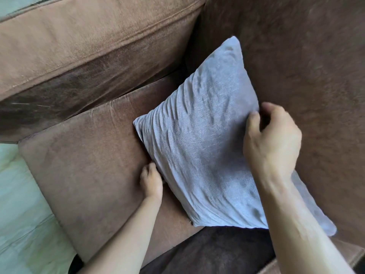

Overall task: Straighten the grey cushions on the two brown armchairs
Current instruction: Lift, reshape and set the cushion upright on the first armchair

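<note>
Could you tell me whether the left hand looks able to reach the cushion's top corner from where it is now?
Probably yes: the left hand sits at the grey cushion's lower edge, and nothing lies between it and the top corner; the right hand grips another edge.

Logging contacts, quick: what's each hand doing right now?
Left hand: closed on the grey cushion's lower edge.
Right hand: pinching the cushion's upper edge.

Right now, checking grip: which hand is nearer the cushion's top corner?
Right. The right hand grips the cushion edge below that corner; the left hand is at the lower edge.
</note>
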